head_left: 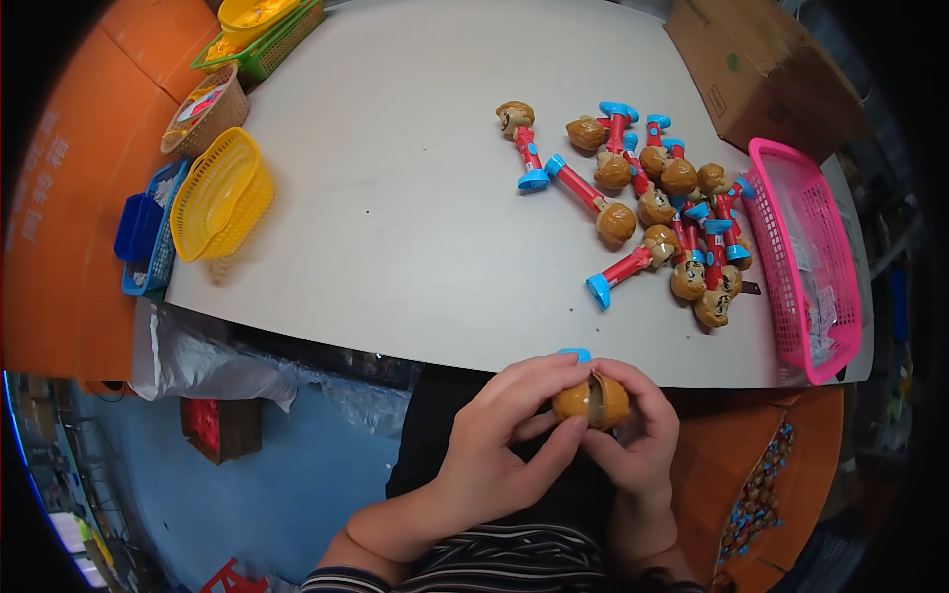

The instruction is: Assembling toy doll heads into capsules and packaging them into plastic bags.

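A: Where is the toy in hand, and how is it held?

B: Both hands are curled shut around one brown toy head (591, 402), low in the view, just in front of the near edge of the tabletop (395, 198). The left hand (504, 435) wraps it from the side with the fingers across the front; the right hand (643, 435) cups it from the other side. A bit of blue cap (573, 353) peeks out above the fingers.

A: How would it handle?

B: I judge it light, hard moulded plastic: stiff, smooth, a little slippery. The round head fills the fingers well, so that is the place to grip; the thin red stem looks like the weaker part.

A: How many lie on the tabletop?

B: One figure toy (521, 143) lies alone, two more (591, 195) (628, 265) lie loose, and the pile (692, 217) holds roughly ten, overlapped too much for an exact count.

A: Containers?

B: One pink basket (806, 247), one yellow basket (222, 193), one brown woven basket (208, 114), one green crate (267, 44) holding a yellow tub, one blue tray (148, 232), and one cardboard box (761, 69).
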`<state>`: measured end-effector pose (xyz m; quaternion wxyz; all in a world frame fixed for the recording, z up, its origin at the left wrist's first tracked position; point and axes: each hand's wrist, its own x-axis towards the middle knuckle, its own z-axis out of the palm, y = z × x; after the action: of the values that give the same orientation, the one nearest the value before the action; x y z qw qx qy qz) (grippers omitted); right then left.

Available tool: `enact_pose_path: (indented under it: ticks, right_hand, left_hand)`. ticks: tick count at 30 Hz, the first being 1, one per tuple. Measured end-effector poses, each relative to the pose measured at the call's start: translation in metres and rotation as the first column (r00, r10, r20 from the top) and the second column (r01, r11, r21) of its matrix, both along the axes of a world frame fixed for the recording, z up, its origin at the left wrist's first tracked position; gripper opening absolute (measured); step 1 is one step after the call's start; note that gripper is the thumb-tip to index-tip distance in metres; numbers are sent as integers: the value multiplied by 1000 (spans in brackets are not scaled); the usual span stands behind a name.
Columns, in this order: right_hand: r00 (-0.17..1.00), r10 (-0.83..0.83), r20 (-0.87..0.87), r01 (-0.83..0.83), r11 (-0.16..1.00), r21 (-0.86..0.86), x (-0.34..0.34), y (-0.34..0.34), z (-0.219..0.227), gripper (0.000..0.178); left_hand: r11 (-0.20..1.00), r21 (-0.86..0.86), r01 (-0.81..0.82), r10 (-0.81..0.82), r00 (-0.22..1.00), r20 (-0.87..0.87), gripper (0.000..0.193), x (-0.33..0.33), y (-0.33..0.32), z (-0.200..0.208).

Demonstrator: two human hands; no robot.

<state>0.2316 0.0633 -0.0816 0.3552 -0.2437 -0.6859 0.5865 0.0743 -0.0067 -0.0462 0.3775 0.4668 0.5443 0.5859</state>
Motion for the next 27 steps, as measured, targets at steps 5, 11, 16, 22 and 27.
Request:
enact_pose_path:
  ticks: [5,11,16,22,27]
  right_hand:
    - [949,-13,-316,-84,953,-292,11,4,-6,51]
    - [936,-102,-337,-56,903,-427,5,11,-5,58]
    - [926,-240,-290,-73,642,-763,-6,19,3,53]
    - [958,-154,-243,-117,561,-819,-8,28,10,52]
    - [965,-57,-256,-191,514,-836,-5,31,2,50]
  left_hand:
    - [994,12,109,-106,985,-133,49,-2,1,9]
    - [985,122,125,-87,956,-279,45,6,4,9]
    - [991,84,101,-71,948,-310,39,6,5,9]
    - [998,54,42,-25,957,-287,34,4,5,8]
    - [998,23,60,-52,962,-267,34,2,3,10]
